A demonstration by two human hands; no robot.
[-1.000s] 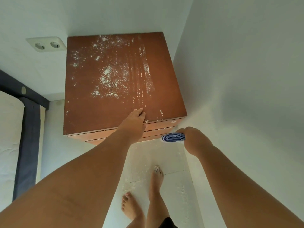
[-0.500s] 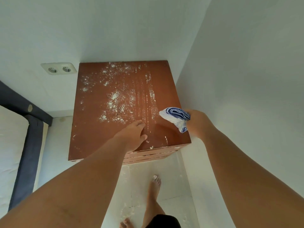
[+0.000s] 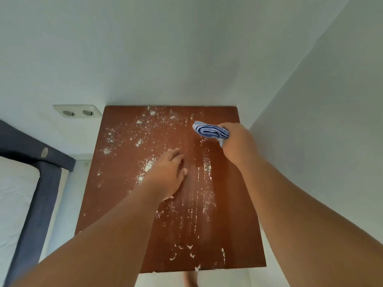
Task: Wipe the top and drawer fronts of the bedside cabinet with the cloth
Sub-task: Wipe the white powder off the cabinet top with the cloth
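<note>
The bedside cabinet [image 3: 128, 204] stands in a corner where two pale walls meet, and only its reddish-brown top shows from above; the drawer fronts are hidden from this angle, so nothing can be said of what the drawers hold. White powder [image 3: 145, 141] is scattered over the top, thickest in the left and middle parts, with thin streaks running front to back through the right of centre and a few larger flecks [image 3: 187, 250] near the front edge. The right hand [image 3: 238, 141] is over the back right part of the top, its fingers closed around a bunched blue and white cloth [image 3: 209, 130], whose folded end sticks out to the left of the fist; whether the cloth touches the wood cannot be told. The left hand [image 3: 167, 175] lies palm down, holding nothing, over the middle of the top, fingers loosely spread, and appears to rest on the surface. The two hands are well apart. On the back wall, just left of the cabinet, is a white double socket [image 3: 77, 111]. At the left edge is a bed with a dark blue frame [image 3: 37, 204] and a white mattress [image 3: 12, 204]. A bare foot [image 3: 189, 279] shows on the pale floor just in front of the cabinet.
</note>
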